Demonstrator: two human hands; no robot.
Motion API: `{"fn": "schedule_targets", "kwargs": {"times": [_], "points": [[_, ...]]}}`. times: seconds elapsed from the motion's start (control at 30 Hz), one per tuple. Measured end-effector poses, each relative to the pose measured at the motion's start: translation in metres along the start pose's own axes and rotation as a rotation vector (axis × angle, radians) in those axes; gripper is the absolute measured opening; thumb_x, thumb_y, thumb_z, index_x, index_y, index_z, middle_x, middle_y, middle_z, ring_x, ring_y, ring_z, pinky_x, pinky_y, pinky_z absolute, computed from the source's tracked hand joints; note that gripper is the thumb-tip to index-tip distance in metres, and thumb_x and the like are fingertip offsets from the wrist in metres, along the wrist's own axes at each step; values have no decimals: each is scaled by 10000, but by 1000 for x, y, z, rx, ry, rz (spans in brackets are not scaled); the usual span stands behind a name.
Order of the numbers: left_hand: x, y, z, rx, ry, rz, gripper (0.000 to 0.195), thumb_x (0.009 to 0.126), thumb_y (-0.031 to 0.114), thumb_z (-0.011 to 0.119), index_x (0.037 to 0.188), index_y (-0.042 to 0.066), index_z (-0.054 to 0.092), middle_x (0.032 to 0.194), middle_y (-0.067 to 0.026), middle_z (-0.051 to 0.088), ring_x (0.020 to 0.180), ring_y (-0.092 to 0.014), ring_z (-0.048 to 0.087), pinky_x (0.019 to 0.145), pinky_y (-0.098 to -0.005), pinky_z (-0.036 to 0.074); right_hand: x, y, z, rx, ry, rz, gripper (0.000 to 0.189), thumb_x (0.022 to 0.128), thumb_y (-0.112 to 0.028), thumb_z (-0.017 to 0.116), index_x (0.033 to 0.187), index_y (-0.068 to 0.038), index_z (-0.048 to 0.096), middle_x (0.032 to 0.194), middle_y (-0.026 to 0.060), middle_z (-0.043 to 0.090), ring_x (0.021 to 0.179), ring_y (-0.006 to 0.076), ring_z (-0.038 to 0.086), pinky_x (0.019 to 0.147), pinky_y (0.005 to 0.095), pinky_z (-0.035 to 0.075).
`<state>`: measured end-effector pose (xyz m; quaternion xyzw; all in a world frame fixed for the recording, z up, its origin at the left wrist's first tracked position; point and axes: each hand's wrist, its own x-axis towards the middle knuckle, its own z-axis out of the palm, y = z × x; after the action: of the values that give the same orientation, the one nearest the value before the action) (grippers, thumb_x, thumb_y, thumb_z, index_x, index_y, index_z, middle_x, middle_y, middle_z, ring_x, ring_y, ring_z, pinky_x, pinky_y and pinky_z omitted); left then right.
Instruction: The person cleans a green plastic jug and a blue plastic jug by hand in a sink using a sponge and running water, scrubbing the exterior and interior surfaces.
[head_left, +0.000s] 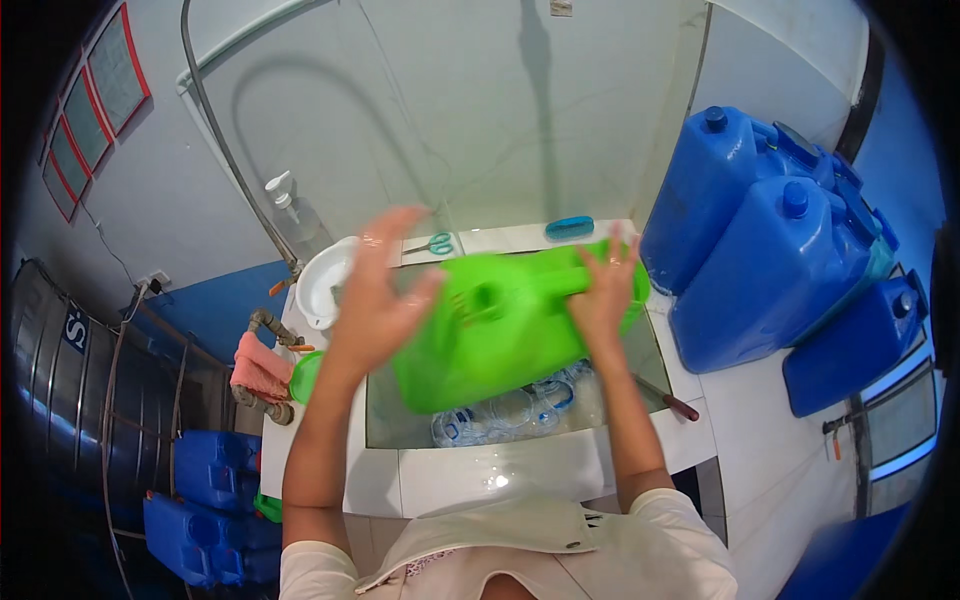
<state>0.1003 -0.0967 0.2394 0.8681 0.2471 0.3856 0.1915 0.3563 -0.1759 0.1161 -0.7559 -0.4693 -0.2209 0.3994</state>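
Note:
A bright green plastic jerrycan (510, 330) lies tilted over a tiled sink basin (386, 420), blurred by motion. Its uncapped round mouth faces up at the left. My right hand (604, 296) is against the can's handle end, thumb by the handle and fingers spread. To the left of the can, my left hand (386, 292) is raised with fingers apart; its thumb is near the can's edge, and contact is unclear. Clear plastic bottles (510, 412) with blue parts lie in the basin below, partly hidden by the can.
Tall blue jerrycans (772, 277) stand on the right counter. A knife-like handle (680, 407) crosses the basin's right rim. Behind are scissors (431, 245) and a blue brush (570, 227). Left are a white basin (319, 292), pump bottle (296, 217), and pink cloth (259, 362) on pipework.

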Motion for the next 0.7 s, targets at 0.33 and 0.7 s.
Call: {"fn": "schedule_targets", "kwargs": {"times": [0.33,0.7], "points": [[-51,-88,100,471,-492,-176,298,652,235,668,860,38,588,705,-187,616,670,-377,600,612,-456,486,-28,-48,10,371,-590,-296,492,774,-210,631,1233,-79,510,1422,205,264,1343,422,127,1079,527,129],[-73,-76,-9,453,-130,360,210,611,137,714,683,78,527,581,-62,518,536,-259,543,505,-364,430,-65,134,67,735,-833,372,331,884,-144,489,1201,-57,524,1133,166,547,920,232,571,837,327,437]]}}
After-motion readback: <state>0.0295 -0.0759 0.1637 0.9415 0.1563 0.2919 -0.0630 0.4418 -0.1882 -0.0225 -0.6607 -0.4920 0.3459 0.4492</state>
